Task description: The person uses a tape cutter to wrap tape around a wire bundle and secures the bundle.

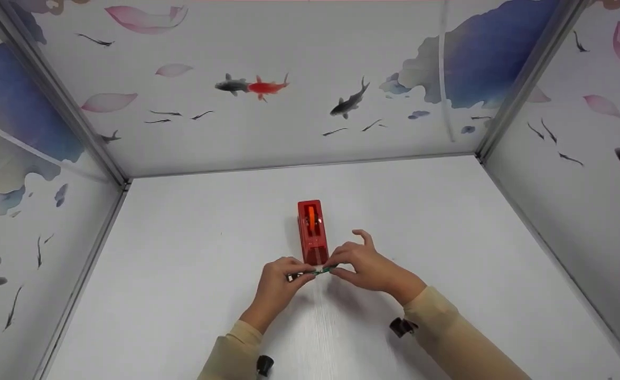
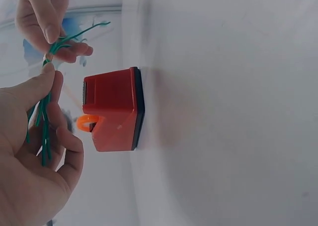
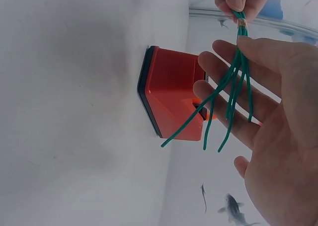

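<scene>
A bundle of thin green wires [image 3: 233, 82] is held between both hands, a narrow band of tan tape [image 3: 242, 23] wrapped round its middle. On one side of the band my left hand [image 1: 277, 282] pinches the bundle with thumb and forefinger; loose ends hang across its palm in the left wrist view. The right hand [image 1: 367, 268] pinches the other side, and there the wire ends fan out over its fingers. Just beyond the fingertips stands a red tape dispenser [image 1: 314, 243] with an orange core [image 1: 311, 217], its near end close to the bundle.
The white tabletop [image 1: 194, 253] lies beneath the hands. Panels printed with fish and petals enclose it at the back [image 1: 310, 126], left and right, joined by metal corner posts. Small black devices [image 1: 402, 327] hang by both wrists.
</scene>
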`<state>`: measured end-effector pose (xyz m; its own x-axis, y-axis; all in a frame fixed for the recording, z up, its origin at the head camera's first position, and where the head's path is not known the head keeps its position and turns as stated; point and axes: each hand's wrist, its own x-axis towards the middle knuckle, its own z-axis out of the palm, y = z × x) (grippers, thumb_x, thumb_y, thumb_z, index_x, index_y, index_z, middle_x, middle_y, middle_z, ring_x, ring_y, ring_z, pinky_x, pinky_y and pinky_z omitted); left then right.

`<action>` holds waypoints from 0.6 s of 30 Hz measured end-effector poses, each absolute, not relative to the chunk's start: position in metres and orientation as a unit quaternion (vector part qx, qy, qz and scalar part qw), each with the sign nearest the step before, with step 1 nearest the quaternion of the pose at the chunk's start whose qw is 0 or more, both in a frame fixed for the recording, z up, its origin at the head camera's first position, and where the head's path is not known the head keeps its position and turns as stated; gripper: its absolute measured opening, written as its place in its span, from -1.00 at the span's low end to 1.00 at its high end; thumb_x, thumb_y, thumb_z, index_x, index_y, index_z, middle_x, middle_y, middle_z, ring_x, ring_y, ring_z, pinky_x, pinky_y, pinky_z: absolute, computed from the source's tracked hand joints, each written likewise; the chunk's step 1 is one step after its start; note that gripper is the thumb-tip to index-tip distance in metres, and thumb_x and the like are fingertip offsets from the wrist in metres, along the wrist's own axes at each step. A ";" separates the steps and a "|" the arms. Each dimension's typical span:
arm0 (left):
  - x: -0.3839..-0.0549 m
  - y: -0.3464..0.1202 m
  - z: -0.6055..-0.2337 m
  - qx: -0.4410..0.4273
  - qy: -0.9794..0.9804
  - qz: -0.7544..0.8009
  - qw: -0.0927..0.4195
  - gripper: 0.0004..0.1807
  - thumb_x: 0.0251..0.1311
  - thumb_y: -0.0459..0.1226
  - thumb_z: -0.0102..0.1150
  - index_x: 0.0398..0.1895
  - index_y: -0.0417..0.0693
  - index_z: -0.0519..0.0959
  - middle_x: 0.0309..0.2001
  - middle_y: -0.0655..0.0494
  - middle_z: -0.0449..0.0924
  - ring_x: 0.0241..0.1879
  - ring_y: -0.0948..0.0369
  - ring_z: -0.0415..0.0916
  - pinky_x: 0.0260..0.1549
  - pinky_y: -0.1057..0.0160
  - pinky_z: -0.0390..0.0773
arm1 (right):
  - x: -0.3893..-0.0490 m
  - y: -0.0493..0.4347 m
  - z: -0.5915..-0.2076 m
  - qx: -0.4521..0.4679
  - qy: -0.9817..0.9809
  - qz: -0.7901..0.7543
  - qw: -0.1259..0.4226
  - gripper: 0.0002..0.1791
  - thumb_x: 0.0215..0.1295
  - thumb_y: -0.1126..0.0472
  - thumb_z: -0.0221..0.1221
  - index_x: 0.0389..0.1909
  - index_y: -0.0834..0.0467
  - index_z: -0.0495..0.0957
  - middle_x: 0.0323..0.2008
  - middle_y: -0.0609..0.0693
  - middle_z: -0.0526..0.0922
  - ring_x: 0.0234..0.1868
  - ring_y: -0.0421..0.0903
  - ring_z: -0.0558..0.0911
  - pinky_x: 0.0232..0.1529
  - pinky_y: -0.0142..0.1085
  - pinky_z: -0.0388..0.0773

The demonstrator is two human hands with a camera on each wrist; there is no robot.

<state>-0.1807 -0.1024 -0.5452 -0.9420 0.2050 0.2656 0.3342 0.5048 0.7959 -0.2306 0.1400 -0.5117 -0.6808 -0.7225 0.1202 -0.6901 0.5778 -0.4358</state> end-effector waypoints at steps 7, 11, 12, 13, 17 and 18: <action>-0.177 -0.100 -0.547 -0.171 -0.897 -0.386 0.129 -0.83 0.12 -0.20 0.53 -0.20 0.18 0.85 -0.31 0.30 0.73 -0.26 0.33 0.53 -0.26 0.31 0.65 | -0.231 0.139 -0.513 -0.400 0.888 -0.226 0.025 -0.85 0.37 0.13 0.36 -0.09 -0.08 0.81 -0.20 -0.22 0.78 -0.02 -0.21 0.68 0.46 0.33 -0.08; -0.175 -0.098 -0.548 -0.169 -0.904 -0.368 0.140 -0.81 0.10 -0.20 0.54 -0.19 0.20 0.85 -0.30 0.31 0.72 -0.26 0.34 0.50 -0.26 0.33 0.64 | -0.230 0.139 -0.513 -0.402 0.887 -0.225 0.020 -0.85 0.34 0.14 0.39 -0.11 -0.08 0.82 -0.22 -0.21 0.78 -0.06 -0.22 0.68 0.45 0.33 -0.05; -0.175 -0.098 -0.548 -0.170 -0.904 -0.365 0.143 -0.81 0.10 -0.20 0.54 -0.19 0.19 0.85 -0.30 0.31 0.72 -0.26 0.33 0.50 -0.27 0.34 0.64 | -0.230 0.139 -0.513 -0.404 0.887 -0.225 0.019 -0.85 0.33 0.15 0.39 -0.12 -0.08 0.82 -0.23 -0.21 0.78 -0.06 -0.22 0.68 0.45 0.33 -0.05; -0.175 -0.097 -0.548 -0.172 -0.905 -0.362 0.144 -0.81 0.10 -0.20 0.54 -0.18 0.19 0.85 -0.29 0.30 0.72 -0.26 0.33 0.50 -0.27 0.35 0.63 | -0.229 0.140 -0.513 -0.405 0.886 -0.226 0.018 -0.85 0.32 0.15 0.40 -0.12 -0.08 0.83 -0.23 -0.21 0.78 -0.07 -0.22 0.68 0.45 0.33 -0.04; -0.174 -0.096 -0.549 -0.176 -0.906 -0.354 0.150 -0.80 0.10 -0.20 0.55 -0.18 0.16 0.85 -0.28 0.30 0.72 -0.26 0.32 0.50 -0.27 0.38 0.62 | -0.228 0.141 -0.511 -0.407 0.883 -0.232 0.017 -0.86 0.31 0.14 0.41 -0.14 -0.09 0.84 -0.26 -0.22 0.78 -0.09 -0.23 0.68 0.44 0.33 -0.02; -0.174 -0.096 -0.550 -0.177 -0.906 -0.353 0.151 -0.80 0.09 -0.21 0.55 -0.18 0.16 0.85 -0.28 0.31 0.73 -0.26 0.32 0.50 -0.26 0.39 0.62 | -0.228 0.141 -0.511 -0.406 0.883 -0.235 0.017 -0.86 0.30 0.14 0.42 -0.14 -0.10 0.84 -0.26 -0.22 0.78 -0.09 -0.23 0.68 0.44 0.33 -0.02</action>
